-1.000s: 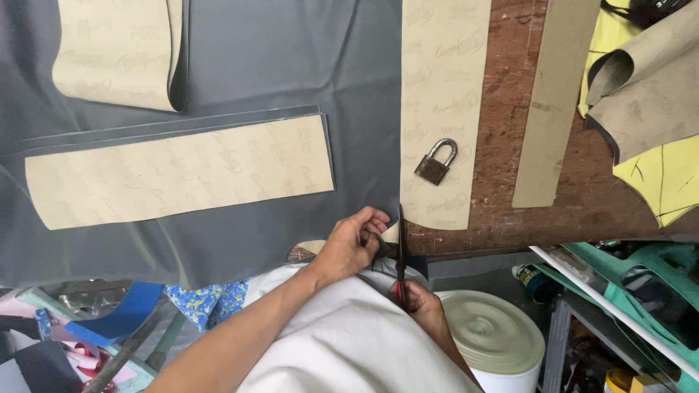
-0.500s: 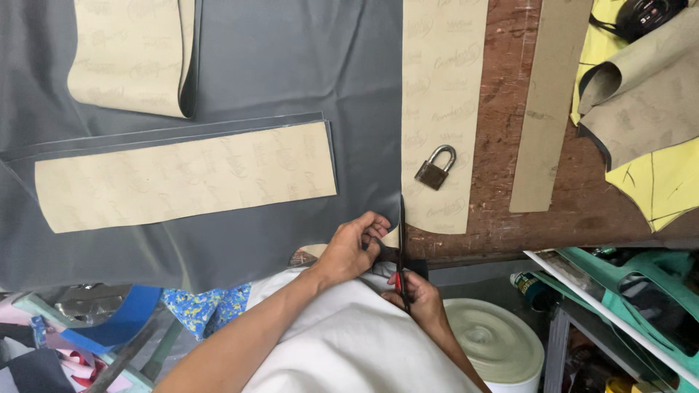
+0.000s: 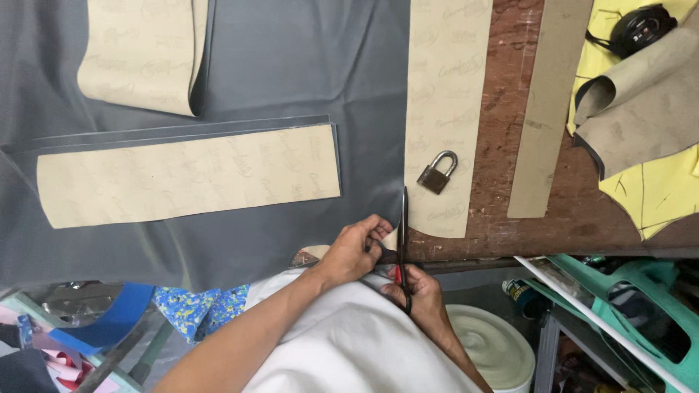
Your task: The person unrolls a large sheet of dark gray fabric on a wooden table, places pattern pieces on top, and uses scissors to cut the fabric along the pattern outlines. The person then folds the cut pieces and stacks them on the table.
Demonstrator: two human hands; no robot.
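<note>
Scissors [image 3: 403, 244] stand at the near edge of the wooden table [image 3: 575, 211], blades pointing away from the person and lying along the right-hand edge of the grey cloth [image 3: 291, 65], where the cloth meets a long tan paper pattern [image 3: 445, 94]. The blades look nearly closed. The right hand [image 3: 419, 291] is clenched around the scissor handles, just below the table edge. The left hand [image 3: 357, 247] grips the near edge of the grey cloth, thumb and fingers pinched on it immediately left of the blades; the two hands are just beside each other.

A small padlock [image 3: 435, 175] rests on the long pattern, just right of the blade tips. Left of the scissors, a broad tan pattern piece [image 3: 189, 178] lies flat across the grey cloth, and another tan piece [image 3: 142, 51] lies farther off, at the far left. Right of the long pattern, a narrow brown strip [image 3: 546, 109] lies on the bare wood. At the far right, a curled piece of grey-backed tan material [image 3: 641, 109] lies over yellow sheets [image 3: 655, 193], with a round black object [image 3: 641, 25] beyond it.

Below the table edge, a white bucket lid [image 3: 488, 346] sits near the right forearm, and green plastic frames [image 3: 633, 313] stand to the right.
</note>
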